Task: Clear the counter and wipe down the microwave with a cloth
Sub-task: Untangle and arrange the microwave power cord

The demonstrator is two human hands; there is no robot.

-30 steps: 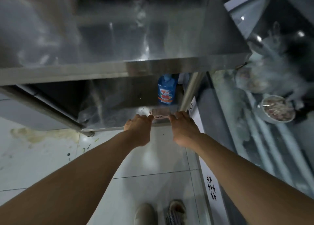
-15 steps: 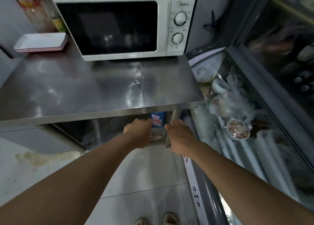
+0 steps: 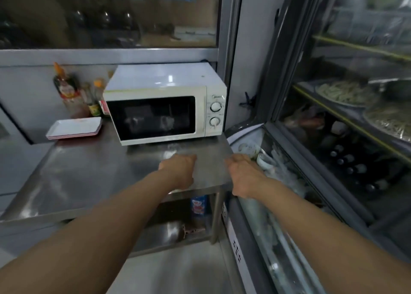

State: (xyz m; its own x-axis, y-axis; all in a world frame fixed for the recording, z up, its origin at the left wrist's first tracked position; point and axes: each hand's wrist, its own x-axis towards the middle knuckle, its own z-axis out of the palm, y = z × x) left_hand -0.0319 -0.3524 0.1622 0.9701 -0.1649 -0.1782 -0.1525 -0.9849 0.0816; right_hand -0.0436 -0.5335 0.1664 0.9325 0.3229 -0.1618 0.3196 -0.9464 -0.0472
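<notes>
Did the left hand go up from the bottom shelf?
Yes. The left hand rose from the bottom shelf to above the counter, nearer the microwave.

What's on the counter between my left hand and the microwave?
Nothing: in the head view, only bare steel counter lies between the left hand and the microwave.

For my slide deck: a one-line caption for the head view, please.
Both hands, left and right, reach over the steel counter toward the white microwave.
</notes>
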